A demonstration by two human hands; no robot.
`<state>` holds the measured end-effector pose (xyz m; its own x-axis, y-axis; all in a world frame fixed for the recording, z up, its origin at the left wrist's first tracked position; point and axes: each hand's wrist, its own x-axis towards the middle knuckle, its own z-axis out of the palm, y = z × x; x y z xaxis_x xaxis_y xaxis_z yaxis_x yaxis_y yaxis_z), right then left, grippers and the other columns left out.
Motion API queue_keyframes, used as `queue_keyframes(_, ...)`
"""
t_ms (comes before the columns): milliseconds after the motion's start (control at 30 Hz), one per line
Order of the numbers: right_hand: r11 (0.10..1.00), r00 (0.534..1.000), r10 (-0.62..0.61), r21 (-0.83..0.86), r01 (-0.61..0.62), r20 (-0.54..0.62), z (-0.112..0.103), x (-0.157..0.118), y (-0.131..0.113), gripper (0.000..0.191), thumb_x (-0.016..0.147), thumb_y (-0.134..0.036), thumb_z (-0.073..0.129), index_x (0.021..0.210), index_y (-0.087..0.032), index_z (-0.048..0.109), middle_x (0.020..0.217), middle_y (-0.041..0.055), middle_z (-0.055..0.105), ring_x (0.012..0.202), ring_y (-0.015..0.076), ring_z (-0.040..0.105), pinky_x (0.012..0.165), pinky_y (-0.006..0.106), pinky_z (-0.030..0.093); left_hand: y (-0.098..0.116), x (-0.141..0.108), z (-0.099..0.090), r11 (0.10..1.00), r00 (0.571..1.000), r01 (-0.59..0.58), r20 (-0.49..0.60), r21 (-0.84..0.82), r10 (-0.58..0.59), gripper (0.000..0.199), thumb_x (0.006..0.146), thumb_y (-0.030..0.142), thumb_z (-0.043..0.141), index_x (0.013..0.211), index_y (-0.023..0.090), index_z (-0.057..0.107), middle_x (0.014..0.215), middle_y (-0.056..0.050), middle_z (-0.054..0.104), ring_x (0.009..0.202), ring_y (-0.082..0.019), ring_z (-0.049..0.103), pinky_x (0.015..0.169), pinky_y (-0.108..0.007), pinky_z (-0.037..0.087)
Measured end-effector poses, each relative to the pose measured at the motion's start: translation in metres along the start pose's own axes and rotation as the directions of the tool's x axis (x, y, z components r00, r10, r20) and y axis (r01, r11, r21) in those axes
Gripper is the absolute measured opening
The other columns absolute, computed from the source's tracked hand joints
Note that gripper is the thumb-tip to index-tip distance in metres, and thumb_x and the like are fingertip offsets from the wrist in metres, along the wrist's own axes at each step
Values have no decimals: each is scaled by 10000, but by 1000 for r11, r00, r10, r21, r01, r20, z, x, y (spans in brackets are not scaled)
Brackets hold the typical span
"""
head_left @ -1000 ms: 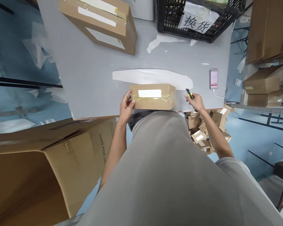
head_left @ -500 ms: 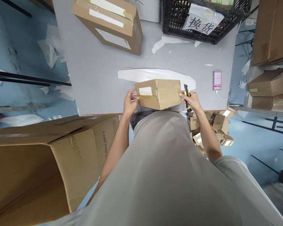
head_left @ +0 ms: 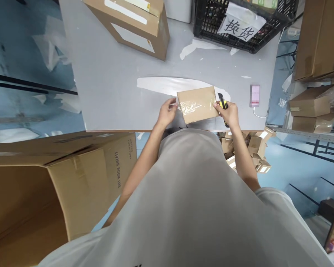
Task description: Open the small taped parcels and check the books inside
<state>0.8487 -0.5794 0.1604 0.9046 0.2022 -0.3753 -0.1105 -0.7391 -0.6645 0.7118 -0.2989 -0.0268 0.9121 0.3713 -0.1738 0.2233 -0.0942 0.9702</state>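
Note:
A small cardboard box [head_left: 199,105] with shiny clear tape across its face is tilted above the near part of the table. My right hand [head_left: 228,114] pinches its right edge between thumb and fingers. That same hand also holds a black and yellow utility knife [head_left: 222,102], which points up and away from me. At the box's left edge is my left hand [head_left: 167,112], its fingers loosely bent and apart, holding nothing. Whether its fingertips touch the box, I cannot tell.
On the grey table [head_left: 108,85] are a larger carton [head_left: 140,31], a black crate [head_left: 225,27] with a paper sign, white paper strips [head_left: 161,84] and a charging phone [head_left: 255,95]. A big open carton [head_left: 91,189] stands at left; small boxes [head_left: 256,146] lie piled below right.
The box has turned over, so a taped face shows instead of the labelled one. My left hand has come off its old hold and moved right. The right hand keeps box and knife.

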Motion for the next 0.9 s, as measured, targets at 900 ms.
queue_keyframes(900, 899, 928, -168, -334, 283, 333, 41, -89, -91, 335, 1197, -428, 444, 1375, -248, 664, 1123, 94, 857, 948, 280, 819, 876, 329, 571, 95, 27, -21, 993, 996, -62, 56, -100, 68, 365, 824, 349, 935, 1142, 201, 831, 1166, -65, 822, 1104, -267, 790, 1077, -481, 682)
